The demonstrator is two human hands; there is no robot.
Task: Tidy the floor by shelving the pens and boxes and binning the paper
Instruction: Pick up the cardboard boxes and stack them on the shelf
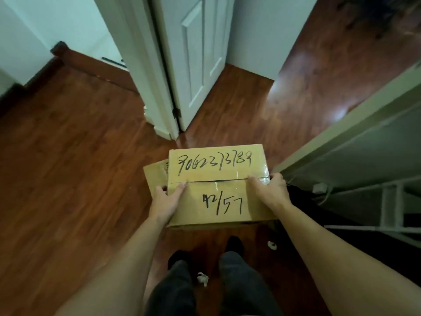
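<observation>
A brown cardboard box [217,165] with black handwritten numbers on its taped top is held in front of me above the wooden floor. My left hand [165,201] grips its left side, thumb lying on the top. My right hand [270,190] grips its right side, thumb on the top seam. A second cardboard box [156,176] sticks out beneath it at the left. Two crumpled paper scraps lie on the floor: one [202,278] between my feet, one [272,245] by my right leg.
A white door [196,60] stands open ahead, hinged to a white frame [145,71]. A pale shelf unit [355,142] with a metal frame runs along the right. Bare wooden floor [75,169] spreads to the left. My legs and dark socks show below.
</observation>
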